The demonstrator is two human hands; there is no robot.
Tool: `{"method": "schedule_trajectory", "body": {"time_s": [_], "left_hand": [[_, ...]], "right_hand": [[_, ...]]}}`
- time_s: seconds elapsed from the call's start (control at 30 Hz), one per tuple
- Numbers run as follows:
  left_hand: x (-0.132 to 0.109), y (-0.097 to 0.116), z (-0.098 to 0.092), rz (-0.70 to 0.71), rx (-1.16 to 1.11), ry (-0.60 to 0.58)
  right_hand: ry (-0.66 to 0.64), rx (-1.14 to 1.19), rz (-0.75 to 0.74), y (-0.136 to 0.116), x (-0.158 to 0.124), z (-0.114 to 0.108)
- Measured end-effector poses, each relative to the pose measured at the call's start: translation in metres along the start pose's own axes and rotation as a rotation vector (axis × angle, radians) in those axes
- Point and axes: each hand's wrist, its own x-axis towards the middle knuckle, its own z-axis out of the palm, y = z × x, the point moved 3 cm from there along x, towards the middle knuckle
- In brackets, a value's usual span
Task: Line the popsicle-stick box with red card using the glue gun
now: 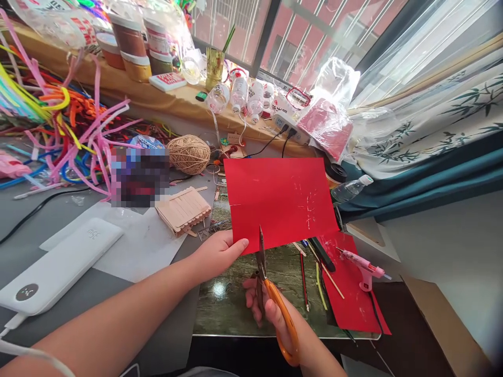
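Note:
My left hand (218, 253) pinches the lower left corner of a red paper sheet (280, 201) and holds it up above the desk. A crease runs across the sheet's middle. My right hand (271, 314) grips orange-handled scissors (271, 293), blades pointing up. The blade tips meet the sheet's bottom edge just right of my left thumb. Under the sheet lies a glossy mat (236, 298) with a landscape picture.
A second red sheet (353, 293) lies right, with a pink glue gun (363, 265) and pencils on it. A popsicle-stick panel (184, 210), twine ball (189, 154), white power bank (58, 267) and pipe cleaners (66, 131) sit left. Bottles and a power strip (291, 127) line the sill.

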Motion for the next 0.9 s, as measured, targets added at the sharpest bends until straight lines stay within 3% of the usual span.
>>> {"method": "schedule_trajectory", "body": {"time_s": [0.9], "left_hand": [[-0.002, 0.005, 0.0, 0.002, 0.046, 0.022]], "right_hand": [[0.018, -0.03, 0.017, -0.013, -0.003, -0.002]]}}
